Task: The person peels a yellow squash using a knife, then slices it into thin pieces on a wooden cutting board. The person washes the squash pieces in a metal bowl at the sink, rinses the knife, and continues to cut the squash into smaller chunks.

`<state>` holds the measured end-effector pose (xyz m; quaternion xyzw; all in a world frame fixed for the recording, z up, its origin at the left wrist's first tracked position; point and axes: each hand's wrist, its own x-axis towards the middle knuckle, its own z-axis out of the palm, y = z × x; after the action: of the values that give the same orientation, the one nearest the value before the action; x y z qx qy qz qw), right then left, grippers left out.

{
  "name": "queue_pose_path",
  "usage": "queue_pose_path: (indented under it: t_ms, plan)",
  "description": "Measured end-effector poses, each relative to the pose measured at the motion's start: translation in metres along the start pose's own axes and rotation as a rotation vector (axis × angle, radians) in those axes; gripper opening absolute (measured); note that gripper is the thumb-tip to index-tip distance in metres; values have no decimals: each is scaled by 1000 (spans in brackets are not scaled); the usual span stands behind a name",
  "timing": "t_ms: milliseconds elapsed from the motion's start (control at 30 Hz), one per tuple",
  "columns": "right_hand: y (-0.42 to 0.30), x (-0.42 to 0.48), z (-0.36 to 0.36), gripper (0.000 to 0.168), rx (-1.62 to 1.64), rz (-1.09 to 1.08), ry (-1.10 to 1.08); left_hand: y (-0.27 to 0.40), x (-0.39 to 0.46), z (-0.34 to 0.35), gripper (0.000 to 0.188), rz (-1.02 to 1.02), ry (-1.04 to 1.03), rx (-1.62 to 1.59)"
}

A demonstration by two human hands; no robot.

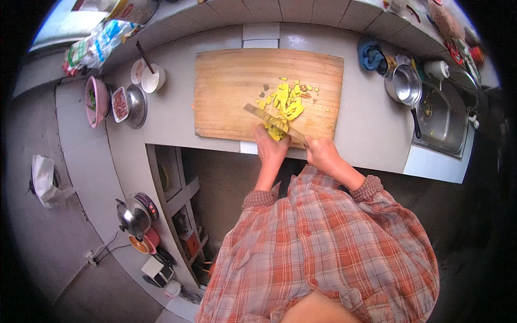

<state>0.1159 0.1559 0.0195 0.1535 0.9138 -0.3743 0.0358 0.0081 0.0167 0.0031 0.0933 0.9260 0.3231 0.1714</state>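
On a large wooden cutting board [226, 89] lie cut pieces of a yellow vegetable [288, 101], whose kind I cannot tell, in a loose heap. My right hand [323, 153] grips the handle of a kitchen knife [262, 114] at the board's near edge. The blade points up and left, across the yellow pieces nearest me. My left hand [271, 144] holds a bunch of these pieces [276, 132] against the board, just on the near side of the blade. A few dark and brownish bits lie around the heap.
Left stand a pink bowl [96, 103] with greens, a white dish of chopped meat [120, 105], a metal lid [137, 107] and a white bowl [152, 80] with chopsticks. Right are a blue cloth [371, 56], a saucepan [404, 85] and a steel sink [442, 117]. A metal pot [134, 218] stands lower left.
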Motion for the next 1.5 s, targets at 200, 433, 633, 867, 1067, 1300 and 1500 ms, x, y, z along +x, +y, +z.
queue_pose_path:
  t_ms: [200, 433, 633, 867, 1067, 1300, 1500]
  plan:
    - [-7, 4, 2, 9, 82, 40, -18, 2, 12, -15, 77, 85, -165, -122]
    - [-23, 8, 3, 8, 117, 33, -71, -8, -3, -5, 79, -127, -53, -55]
    - [-22, 19, 1, 9, 101, 70, -160, 12, 1, -17, 76, -153, -117, -44]
    - [-26, 44, 13, 12, 132, 75, -210, -7, 0, -8, 71, -169, -99, -112]
    - [-24, 57, 15, 12, 97, 21, -218, -7, 3, -6, 74, -139, -67, -92]
    - [-14, 60, 15, 13, 82, 90, -318, -11, 1, -3, 81, -160, -95, -103]
    - [-7, 78, 34, 15, 24, 80, -318, -9, -3, -5, 76, -142, -60, -57]
